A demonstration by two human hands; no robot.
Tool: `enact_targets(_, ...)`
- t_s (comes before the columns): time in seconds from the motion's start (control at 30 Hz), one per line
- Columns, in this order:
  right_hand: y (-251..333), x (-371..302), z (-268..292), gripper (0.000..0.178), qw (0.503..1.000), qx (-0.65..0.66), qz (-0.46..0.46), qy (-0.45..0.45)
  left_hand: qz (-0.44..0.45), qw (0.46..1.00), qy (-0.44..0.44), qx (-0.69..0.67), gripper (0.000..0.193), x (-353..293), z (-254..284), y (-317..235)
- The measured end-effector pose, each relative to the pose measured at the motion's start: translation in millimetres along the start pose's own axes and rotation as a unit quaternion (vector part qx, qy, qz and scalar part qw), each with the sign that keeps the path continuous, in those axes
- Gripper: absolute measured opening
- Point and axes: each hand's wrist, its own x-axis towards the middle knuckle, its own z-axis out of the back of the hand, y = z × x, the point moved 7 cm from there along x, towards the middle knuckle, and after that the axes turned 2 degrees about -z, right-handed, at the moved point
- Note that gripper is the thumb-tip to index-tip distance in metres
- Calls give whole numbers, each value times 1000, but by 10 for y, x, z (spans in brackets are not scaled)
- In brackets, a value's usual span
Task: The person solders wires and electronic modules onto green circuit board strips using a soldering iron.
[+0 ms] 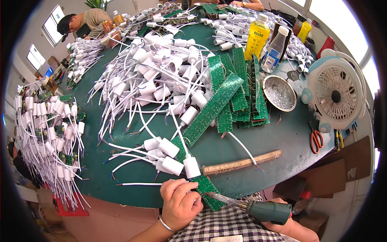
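My left hand (179,203) is closed, its fingers curled over the right end of a white cable (139,184), with the lamp holder there mostly hidden under them. Beside those fingers a green circuit board strip (207,189) reaches over the table edge toward my lap. In my right hand (276,222) is a green-bodied soldering gun (266,211), its metal tip pointing left at the strip, close to the left fingertips. A white lamp holder (191,166) stands on the strip just beyond my left hand. Several more lamp holders (168,147) with cables lie to its left.
A large heap of corded lamp holders (157,76) covers the table's middle. Board strips (213,109) are piled beside it. A wooden stick (242,162), metal bowl (279,93), scissors (316,141), fan (336,92) and bottles (256,36) are to the right. Another person (90,24) sits far left.
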Motion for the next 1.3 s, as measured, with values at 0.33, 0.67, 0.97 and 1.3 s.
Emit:
enact_targets(0.33,45,30,-3,29,1000,14,6,-13,1,999,36,-5,24,92,6,-44)
enact_targets(0.67,74,60,19,24,995,-68,59,-32,23,998,62,-8,24,163,4,-28)
enact_targets(0.97,-300,-82,278,39,862,444,-88,-228,27,998,61,-20,20,174,8,-65)
enact_targets(1.3,-547,631,1450,28,878,193,-122,-421,-13,1000,16,21,17,139,76,-134)
